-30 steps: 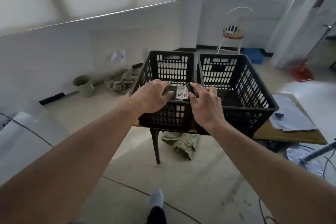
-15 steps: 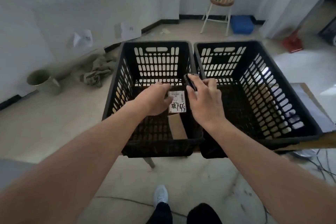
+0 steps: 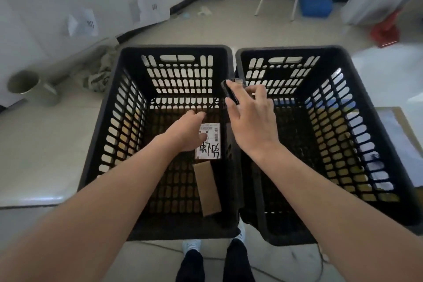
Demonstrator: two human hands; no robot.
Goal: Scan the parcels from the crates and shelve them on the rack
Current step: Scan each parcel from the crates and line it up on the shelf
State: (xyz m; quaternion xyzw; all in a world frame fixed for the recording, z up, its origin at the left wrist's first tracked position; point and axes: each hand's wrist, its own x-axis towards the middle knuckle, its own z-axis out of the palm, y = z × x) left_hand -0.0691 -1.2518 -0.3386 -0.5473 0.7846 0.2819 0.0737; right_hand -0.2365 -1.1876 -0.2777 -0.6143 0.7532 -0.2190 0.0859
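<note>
A labelled parcel [image 3: 207, 141], dark with a white barcode label bearing handwritten marks, sits low inside the left crate [image 3: 174, 52], directly under the left hand [image 3: 186, 133]. That hand reaches down into the crate with its fingers on the parcel's label face; whether it grips the parcel or merely touches it cannot be told, as the fingers' undersides are hidden. Just nearer the person than the left hand, a plain cardboard box [image 3: 207, 189] lies flat on the crate floor, untouched. The right hand [image 3: 249, 119] is held above the wall shared by the two crates, up and to the right of the left hand, its fingers curled round a dark handheld scanner [image 3: 230, 90] whose head points away from the person. Beyond the right hand, the right crate [image 3: 343, 57] shows no parcel in its visible floor. Both crates rest on a counter [image 3: 398, 121], its edge seen further right. The rack is not in view. Judgement: the step in hand is taking up or presenting a parcel from the left crate for scanning; shelving is not yet begun. The next move calls for the barcode to face upward and clear of the fingers, and the scanner head to be turned down onto it. Risk: the left thumb partly covers the label.
</note>
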